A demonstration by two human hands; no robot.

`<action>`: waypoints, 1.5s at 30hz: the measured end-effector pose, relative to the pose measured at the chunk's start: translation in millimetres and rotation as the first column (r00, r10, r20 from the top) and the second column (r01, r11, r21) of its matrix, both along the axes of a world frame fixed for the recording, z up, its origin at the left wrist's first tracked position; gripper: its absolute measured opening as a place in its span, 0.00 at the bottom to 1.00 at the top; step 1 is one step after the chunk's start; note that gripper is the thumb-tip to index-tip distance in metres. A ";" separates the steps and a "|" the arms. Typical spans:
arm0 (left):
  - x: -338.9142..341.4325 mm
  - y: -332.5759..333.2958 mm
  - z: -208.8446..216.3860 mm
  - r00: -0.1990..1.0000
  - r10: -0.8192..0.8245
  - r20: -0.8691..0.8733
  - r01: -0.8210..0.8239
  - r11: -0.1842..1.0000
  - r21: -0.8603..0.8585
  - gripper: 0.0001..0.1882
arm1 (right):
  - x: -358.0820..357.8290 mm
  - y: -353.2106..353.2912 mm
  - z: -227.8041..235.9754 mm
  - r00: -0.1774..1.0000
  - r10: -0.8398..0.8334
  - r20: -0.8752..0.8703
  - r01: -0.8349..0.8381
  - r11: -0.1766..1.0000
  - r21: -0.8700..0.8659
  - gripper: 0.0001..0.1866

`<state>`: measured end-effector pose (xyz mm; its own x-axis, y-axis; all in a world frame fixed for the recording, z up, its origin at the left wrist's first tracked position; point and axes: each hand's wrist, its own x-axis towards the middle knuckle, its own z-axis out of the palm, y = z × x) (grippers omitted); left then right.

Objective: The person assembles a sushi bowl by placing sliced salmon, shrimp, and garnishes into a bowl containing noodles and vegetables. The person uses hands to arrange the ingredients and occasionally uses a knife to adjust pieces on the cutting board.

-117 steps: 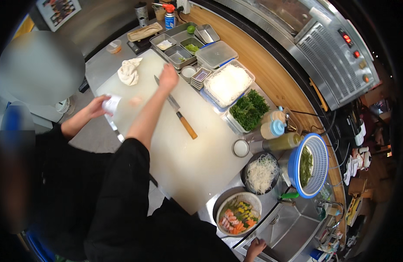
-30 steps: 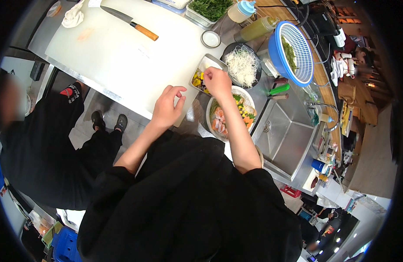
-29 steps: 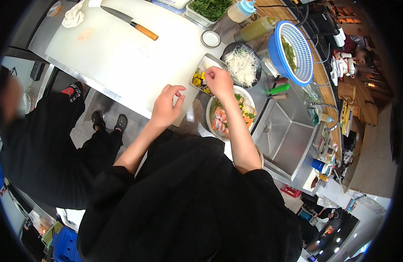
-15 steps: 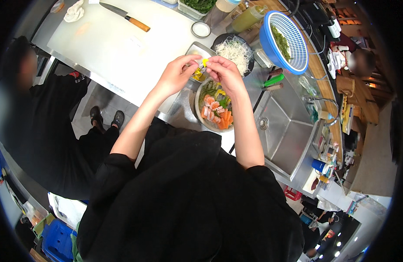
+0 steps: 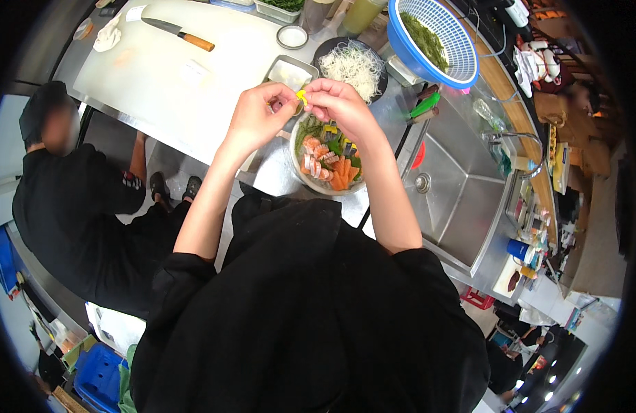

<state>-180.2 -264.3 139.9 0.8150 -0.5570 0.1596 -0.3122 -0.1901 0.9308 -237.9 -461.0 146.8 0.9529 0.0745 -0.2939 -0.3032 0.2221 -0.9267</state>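
Note:
A small yellow piece (image 5: 301,96), petal-like but too small to name surely, sits between my two hands. My left hand (image 5: 257,115) pinches it with thumb and fingertips. From the other side my right hand (image 5: 342,107) grips it between thumb and fingers. Just below my right hand stands a round bowl (image 5: 296,172). In it lie pinkish-orange fish slices (image 5: 318,149), orange sticks (image 5: 344,172) and green seaweed-like strands (image 5: 307,131). A metal tray (image 5: 309,69) lies behind my hands, partly covered by them.
On the left, a knife (image 5: 180,33) rests on the white cutting board (image 5: 159,89). Beyond my hands are a dark bowl of white shreds (image 5: 352,69) and a blue colander (image 5: 400,51) with greens. A steel sink (image 5: 455,199) is at right. A co-worker (image 5: 84,220) bends at left.
My hands have come together, and my left fingertips now meet the yellow piece. The view has shifted, so the counter items appear farther left. The co-worker at left shows more fully.

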 end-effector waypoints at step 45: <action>-114.7 121.8 -89.1 0.918 0.345 -0.196 -0.272 0.907 0.320 0.09 | -31.9 -1.8 -39.7 0.948 0.286 0.140 -0.024 0.503 -0.864 0.04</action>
